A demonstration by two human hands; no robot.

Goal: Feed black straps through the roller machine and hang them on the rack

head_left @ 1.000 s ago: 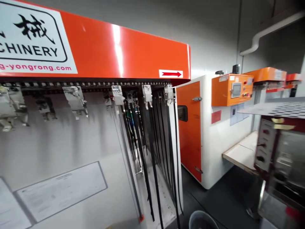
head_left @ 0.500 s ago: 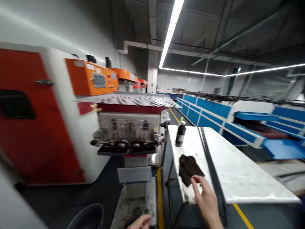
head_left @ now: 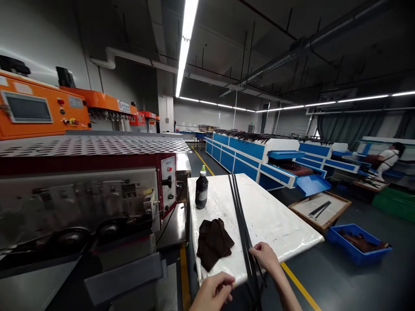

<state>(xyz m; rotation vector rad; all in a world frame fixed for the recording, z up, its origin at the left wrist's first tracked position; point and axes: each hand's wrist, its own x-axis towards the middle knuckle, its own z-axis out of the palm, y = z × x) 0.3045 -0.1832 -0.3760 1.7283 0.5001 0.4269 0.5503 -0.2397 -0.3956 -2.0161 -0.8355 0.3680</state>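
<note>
Long thin black straps [head_left: 241,224] lie across a white table [head_left: 275,216] and hang past its front edge. My right hand [head_left: 266,257] sits on them near that edge, its fingers closing round them. My left hand [head_left: 214,291] is at the table's near corner, fingers curled, apart from the straps, and what it holds is hidden. A folded dark brown cloth [head_left: 212,242] lies just beyond it. Farther back stands a black bottle [head_left: 201,190] with a yellow-green cap.
A machine with a perforated top [head_left: 90,146] and orange control box [head_left: 42,110] stands close on the left. Blue machines [head_left: 240,151] line the far side. On the right are a wooden tray [head_left: 319,209], a blue crate [head_left: 358,244] and a distant person [head_left: 389,160].
The view has swung from the straps hanging in the orange machine round to the white table. Both hands have come up into view, and my right hand has moved onto the straps.
</note>
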